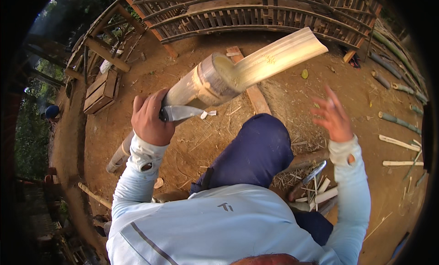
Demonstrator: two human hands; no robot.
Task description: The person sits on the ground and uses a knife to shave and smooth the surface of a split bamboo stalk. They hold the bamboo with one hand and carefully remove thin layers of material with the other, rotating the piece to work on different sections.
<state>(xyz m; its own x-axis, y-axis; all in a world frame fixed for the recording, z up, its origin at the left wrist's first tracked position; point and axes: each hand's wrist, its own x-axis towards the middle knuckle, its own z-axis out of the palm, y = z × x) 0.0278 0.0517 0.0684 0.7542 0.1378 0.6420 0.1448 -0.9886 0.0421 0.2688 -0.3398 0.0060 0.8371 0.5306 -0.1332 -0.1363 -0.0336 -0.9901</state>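
My left hand (153, 116) is closed around a thick bamboo pole (187, 89) that slants up to the right. A short, pale knife blade (182, 113) juts out beside the thumb, its dark handle end at the palm. Past a node, the pole's far end is cut down to a long half-round strip (281, 57), its pale inner face up, with small shavings on it. My right hand (333, 116) is raised off to the right, apart from the bamboo, fingers spread and slightly blurred, holding nothing.
A slatted bamboo bench (260, 16) stands ahead, with a wooden box (101, 92) at the left. A machete-like blade (315, 170) lies by split bamboo pieces (325, 195) right of my knee. Several bamboo lengths (398, 122) lie at the right. A plank (258, 100) rests on the dirt.
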